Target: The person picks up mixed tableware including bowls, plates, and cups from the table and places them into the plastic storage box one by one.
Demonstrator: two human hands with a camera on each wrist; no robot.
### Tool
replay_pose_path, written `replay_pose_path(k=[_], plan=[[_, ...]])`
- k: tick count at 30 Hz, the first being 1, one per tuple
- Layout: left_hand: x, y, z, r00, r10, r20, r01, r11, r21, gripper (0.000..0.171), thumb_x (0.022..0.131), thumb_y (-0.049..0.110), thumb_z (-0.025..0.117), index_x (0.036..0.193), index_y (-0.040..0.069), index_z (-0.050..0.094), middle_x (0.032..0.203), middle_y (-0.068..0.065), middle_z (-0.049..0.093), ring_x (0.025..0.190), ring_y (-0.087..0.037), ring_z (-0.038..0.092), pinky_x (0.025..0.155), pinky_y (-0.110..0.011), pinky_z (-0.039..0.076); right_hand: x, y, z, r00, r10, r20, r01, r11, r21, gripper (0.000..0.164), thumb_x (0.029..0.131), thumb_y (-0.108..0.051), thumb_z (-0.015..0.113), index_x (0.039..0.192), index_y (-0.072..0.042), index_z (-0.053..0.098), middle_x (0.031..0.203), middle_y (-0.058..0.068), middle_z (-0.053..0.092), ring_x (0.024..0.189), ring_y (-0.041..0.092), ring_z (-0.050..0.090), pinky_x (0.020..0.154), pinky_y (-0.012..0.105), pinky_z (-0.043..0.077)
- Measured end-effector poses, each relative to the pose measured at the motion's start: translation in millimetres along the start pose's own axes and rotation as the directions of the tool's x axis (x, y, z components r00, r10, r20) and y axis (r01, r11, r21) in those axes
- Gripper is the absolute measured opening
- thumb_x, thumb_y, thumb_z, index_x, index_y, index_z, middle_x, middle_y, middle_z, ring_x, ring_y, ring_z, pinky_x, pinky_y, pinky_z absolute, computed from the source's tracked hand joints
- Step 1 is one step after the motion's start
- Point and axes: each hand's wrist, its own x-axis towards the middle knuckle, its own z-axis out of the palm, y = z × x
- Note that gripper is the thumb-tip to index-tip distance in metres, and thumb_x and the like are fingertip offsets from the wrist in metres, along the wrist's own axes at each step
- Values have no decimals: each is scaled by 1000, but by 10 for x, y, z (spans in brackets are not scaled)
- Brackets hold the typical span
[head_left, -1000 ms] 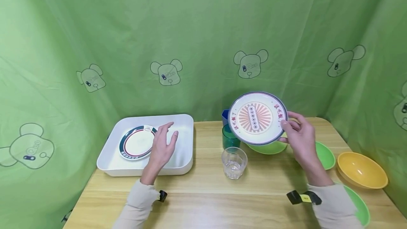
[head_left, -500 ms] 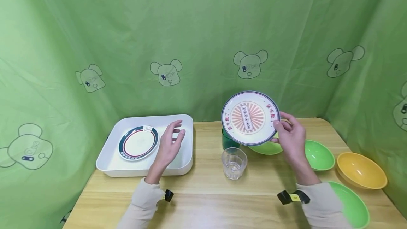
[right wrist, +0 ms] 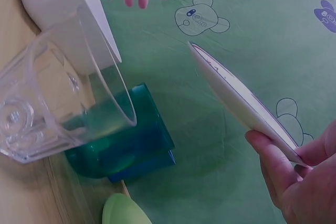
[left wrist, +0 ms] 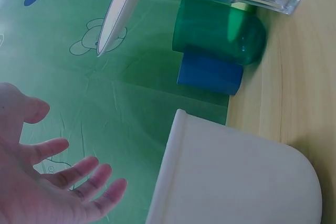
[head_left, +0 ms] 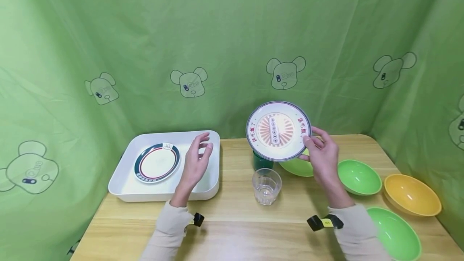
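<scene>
My right hand (head_left: 322, 154) pinches the right rim of a white plate (head_left: 278, 131) with red characters and a sunburst print, thumb on the face and fingers behind. The plate is raised above the table, its face tilted toward me, overlapping the green cup (head_left: 262, 162) in the head view. In the right wrist view the plate (right wrist: 236, 98) shows nearly edge-on. My left hand (head_left: 195, 162) hovers over the right part of a white basin (head_left: 208, 188), fingers loosely bent and holding nothing. Inside the basin lies a plate (head_left: 157, 162) with a dark green rim.
A clear glass (head_left: 266, 186) stands before the green cup. A blue cup (left wrist: 210, 73) sits behind it. Green bowls (head_left: 359, 177) and a yellow bowl (head_left: 413, 194) occupy the right side of the wooden table (head_left: 239, 228). Green curtain (head_left: 232, 51) hangs around the back and sides.
My right hand has carried the sunburst plate leftward. My left hand has shifted a little to the right over the basin, uncovering more of the green-rimmed plate.
</scene>
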Motion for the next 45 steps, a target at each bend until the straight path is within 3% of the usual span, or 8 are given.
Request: replay_pose_path(k=[15,26,29,36,45], plan=[[30,-8,80,998,10,-58,-12,999,-38,39,105,19,56,141,5,55,135,-24,59,117,-34,62,89,-56,58,24,96,229,999,23,29,-23,1000,-8,50,103,-4,59,150,-2,45,117,11,62,86,12,70,69,29,64],[23,7,100,996,-25,-83,17,996,-93,40,105,15,58,143,3,54,136,-24,59,118,-39,62,91,-62,55,22,172,340,999,10,50,-11,1000,5,49,104,-6,57,151,-2,44,120,15,60,87,12,70,70,29,64],[18,75,105,997,-34,-73,26,995,-99,40,105,10,57,143,1,53,136,-28,57,118,-43,61,91,-63,54,24,195,363,998,15,56,-16,1000,8,49,104,-6,57,151,-2,43,121,15,60,88,12,70,70,30,64],[-64,454,52,997,-39,-61,31,991,-127,37,104,6,56,139,-3,54,133,-30,59,117,-45,61,93,-62,55,5,249,421,996,22,81,-24,999,32,48,104,-6,58,150,-1,44,115,10,64,87,11,70,67,27,63],[-77,482,42,998,-31,-47,24,990,-141,37,104,4,55,139,-5,54,131,-32,59,115,-47,61,93,-60,56,-42,304,495,992,27,124,-34,998,57,45,104,-5,56,148,0,46,112,7,67,88,13,71,66,29,64]])
